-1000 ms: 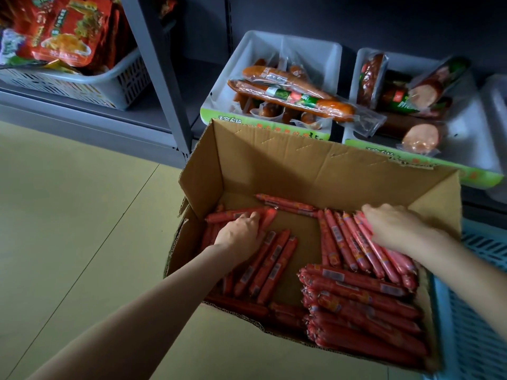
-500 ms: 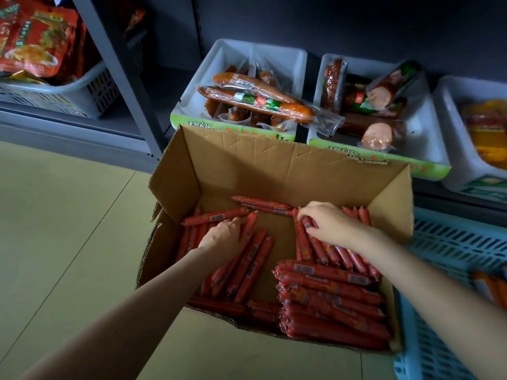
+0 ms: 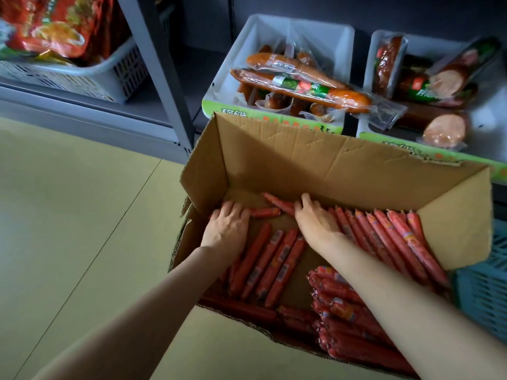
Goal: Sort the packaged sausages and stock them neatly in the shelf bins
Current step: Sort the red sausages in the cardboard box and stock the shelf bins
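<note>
while both hands reach into the cardboard box (image 3: 315,163) on the floor (image 3: 68,215), contents read as follows. left hand (image 3: 226,233): grip wide, fingers spread flat over loose red sausages (image 3: 270,259) at the box's left side, holding nothing that shows. right hand (image 3: 315,223): fingers extended forward, tips touching a single sausage (image 3: 278,202) lying slantwise near the far wall; whether the grip pinches it cannot be told. right of that hand, a row of sausages (image 3: 395,239) lies side by side. nearer than both hands, a stacked heap of sausages (image 3: 354,319) fills the near right corner. beyond the hands, on the shelf: left bin (image 3: 274,31) with long orange packaged sausages (image 3: 301,86); right bin (image 3: 491,111) with thick sliced-end sausages (image 3: 444,130). far left, a white basket (image 3: 109,75). far right, a blue crate (image 3: 482,294).
</note>
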The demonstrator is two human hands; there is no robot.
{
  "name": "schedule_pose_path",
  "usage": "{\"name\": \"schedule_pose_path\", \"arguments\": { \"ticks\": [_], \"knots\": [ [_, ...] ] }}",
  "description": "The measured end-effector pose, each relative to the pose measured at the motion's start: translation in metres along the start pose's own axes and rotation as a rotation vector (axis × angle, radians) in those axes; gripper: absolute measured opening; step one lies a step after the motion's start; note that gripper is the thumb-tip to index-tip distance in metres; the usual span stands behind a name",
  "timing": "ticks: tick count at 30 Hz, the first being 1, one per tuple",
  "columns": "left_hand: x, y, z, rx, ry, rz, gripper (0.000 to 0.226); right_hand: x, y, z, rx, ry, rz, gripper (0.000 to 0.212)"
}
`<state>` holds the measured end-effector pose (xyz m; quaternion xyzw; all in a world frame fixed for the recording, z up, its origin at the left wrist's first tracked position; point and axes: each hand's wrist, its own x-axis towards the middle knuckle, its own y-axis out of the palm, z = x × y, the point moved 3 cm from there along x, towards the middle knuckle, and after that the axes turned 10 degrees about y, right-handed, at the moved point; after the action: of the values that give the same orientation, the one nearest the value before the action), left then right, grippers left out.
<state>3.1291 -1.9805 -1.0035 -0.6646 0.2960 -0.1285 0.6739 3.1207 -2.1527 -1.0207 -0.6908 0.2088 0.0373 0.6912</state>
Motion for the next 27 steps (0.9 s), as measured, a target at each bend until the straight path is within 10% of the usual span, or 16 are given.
{"name": "schedule_pose_path", "arguments": {
  "ticks": [16,22,27],
  "knots": [
    [0.007,0.000,0.006,-0.200,-0.163,0.117,0.041,-0.041,-0.071,-0.022,0.301,-0.302,-0.416,0.022],
    [0.012,-0.013,-0.023,-0.292,-0.107,0.096,0.040,-0.071,-0.084,-0.095,-0.111,0.097,-0.006,0.010],
    [0.019,-0.025,-0.062,-0.308,0.014,0.092,0.042,-0.091,-0.078,-0.133,-0.233,0.316,0.018,0.027]
  ]
}}
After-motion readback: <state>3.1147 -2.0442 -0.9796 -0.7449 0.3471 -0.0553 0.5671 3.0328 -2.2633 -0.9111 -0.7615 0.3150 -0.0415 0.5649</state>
